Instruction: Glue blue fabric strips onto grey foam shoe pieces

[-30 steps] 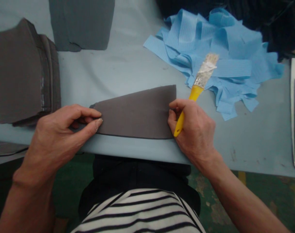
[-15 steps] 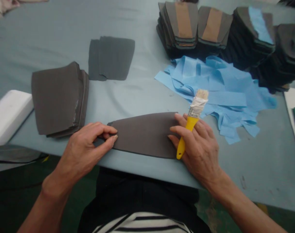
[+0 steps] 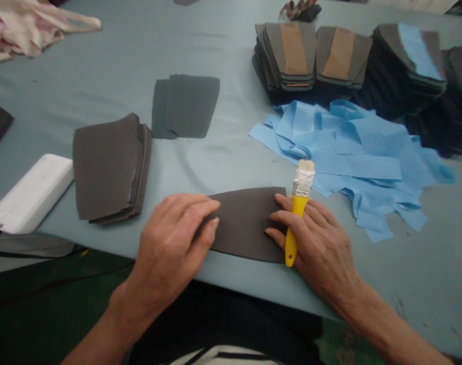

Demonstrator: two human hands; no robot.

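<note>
A dark grey-brown piece (image 3: 246, 223) lies flat near the table's front edge, with one hand at each end. My left hand (image 3: 177, 238) rests over its left end, thumb and fingers apart and nothing visible between them. At the right end, my right hand (image 3: 318, 243) touches the piece with its fingertips while holding a brush (image 3: 299, 213) with a yellow handle. The brush's pale bristles point away from me. Left of my hands stands a stack of similar dark pieces (image 3: 107, 170).
Blue strips (image 3: 352, 142) lie in a heap on the right, before several banded dark stacks (image 3: 341, 56). Flat grey pieces (image 3: 192, 106) lie further back. A white device (image 3: 35, 192) sits at the left edge, and pale cloth (image 3: 29, 30) lies at the far left.
My left hand has moved right along the piece, covering its left end, and its fingers have parted. My right hand still holds the brush, now more upright. The view has shifted.
</note>
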